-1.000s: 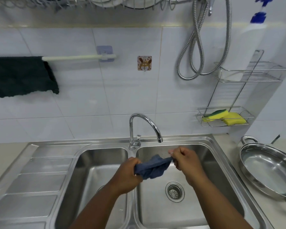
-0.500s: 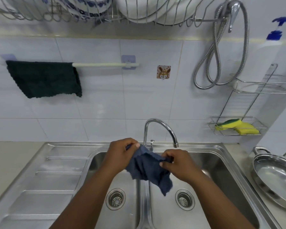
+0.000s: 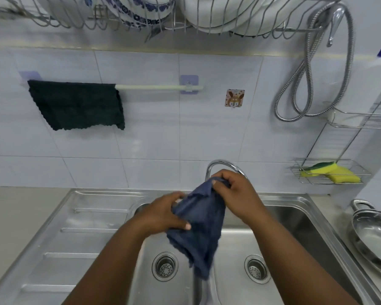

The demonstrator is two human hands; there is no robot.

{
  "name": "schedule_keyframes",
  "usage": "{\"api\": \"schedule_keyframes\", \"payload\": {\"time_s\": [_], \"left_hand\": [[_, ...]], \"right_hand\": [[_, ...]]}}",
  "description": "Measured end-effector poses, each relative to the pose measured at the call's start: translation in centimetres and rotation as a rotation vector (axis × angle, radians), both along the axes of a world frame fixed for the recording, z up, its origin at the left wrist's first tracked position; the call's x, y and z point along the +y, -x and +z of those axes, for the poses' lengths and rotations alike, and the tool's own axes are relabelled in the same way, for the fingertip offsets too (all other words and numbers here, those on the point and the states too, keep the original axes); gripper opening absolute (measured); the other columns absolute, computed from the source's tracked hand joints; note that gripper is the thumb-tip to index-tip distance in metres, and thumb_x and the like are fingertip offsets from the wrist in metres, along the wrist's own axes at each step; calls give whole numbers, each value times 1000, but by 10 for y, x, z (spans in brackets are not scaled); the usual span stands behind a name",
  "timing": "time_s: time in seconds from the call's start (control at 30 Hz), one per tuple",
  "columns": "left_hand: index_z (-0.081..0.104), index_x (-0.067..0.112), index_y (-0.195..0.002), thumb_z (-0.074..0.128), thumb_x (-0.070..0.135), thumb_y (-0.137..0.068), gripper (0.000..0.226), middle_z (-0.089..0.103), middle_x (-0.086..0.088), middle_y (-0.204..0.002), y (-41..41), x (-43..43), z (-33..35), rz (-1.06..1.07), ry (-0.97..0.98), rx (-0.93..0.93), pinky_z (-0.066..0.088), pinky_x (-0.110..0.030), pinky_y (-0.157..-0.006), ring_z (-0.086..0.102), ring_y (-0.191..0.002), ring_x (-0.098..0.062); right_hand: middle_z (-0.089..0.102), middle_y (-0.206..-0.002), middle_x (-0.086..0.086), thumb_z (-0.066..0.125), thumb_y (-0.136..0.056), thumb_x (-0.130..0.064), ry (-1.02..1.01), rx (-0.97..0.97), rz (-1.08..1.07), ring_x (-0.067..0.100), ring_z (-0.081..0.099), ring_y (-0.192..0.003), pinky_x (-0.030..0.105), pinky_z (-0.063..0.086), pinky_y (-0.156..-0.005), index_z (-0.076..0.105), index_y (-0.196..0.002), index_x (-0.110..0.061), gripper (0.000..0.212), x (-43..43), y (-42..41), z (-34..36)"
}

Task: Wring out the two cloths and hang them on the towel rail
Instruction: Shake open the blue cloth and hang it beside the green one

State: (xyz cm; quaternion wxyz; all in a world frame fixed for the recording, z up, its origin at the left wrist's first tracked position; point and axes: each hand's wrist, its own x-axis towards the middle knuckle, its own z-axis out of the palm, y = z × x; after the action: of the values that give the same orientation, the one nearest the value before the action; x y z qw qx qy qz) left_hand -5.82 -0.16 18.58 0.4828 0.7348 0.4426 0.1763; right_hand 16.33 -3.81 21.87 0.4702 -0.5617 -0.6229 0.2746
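– Hands first: what has hold of the blue cloth [image 3: 199, 225]?

– Both. The right hand [image 3: 235, 194] pinches its top edge, fingers curled shut on a bunched corner in front of the tap [image 3: 221, 165]. The left hand [image 3: 163, 214] is closed round the left side lower down, thumb laid over the fabric. The cloth hangs between them above the divider of the double sink [image 3: 295, 216], loose, not twisted.

– So how should the hanging go?

– I'd say: find two corners, spread the cloth flat, then carry it up and left to the bare stretch of the towel rail [image 3: 158, 87], just right of the green cloth [image 3: 77, 104] already draped there. Lay it over evenly so it doesn't slide off, and keep it clear of the other cloth so both dry.

– Anything you can't make out?

– Whether the blue cloth drips; its lower tip is blurred. The right fingertips are buried in the fabric. The rail's left end lies under the green cloth. The dish rack [image 3: 185, 16] overhead, the pan [image 3: 374, 236] at right and both forearms are cut off by the frame.
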Motion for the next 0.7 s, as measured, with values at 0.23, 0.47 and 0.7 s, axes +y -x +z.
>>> {"api": "schedule_keyframes", "payload": {"time_s": [0.23, 0.47, 0.7], "left_hand": [[71, 16, -79, 68, 25, -86, 12, 72, -2, -73, 41, 5, -35, 71, -63, 147, 54, -39, -72, 65, -68, -17], [68, 22, -80, 63, 16, -90, 13, 68, -1, -74, 73, 31, -16, 424, -312, 95, 50, -32, -64, 62, -69, -20], [72, 17, -82, 67, 11, -88, 9, 71, -6, -73, 109, 53, -1, 436, -154, 37, 51, -23, -51, 64, -64, -18]], "right_hand": [[72, -89, -8, 64, -89, -17, 4, 144, -347, 12, 65, -86, 26, 49, -80, 72, -78, -23, 15, 16, -14, -3], [75, -93, -7, 53, -83, 7, 222, 244, -159, 15, 67, -97, 24, 50, -81, 74, -86, -24, 37, 29, -5, -21], [74, -74, -1, 75, -81, -12, 335, 281, -119, 21, 65, -78, 34, 51, -67, 70, -69, -24, 17, 39, 0, -37]]}}
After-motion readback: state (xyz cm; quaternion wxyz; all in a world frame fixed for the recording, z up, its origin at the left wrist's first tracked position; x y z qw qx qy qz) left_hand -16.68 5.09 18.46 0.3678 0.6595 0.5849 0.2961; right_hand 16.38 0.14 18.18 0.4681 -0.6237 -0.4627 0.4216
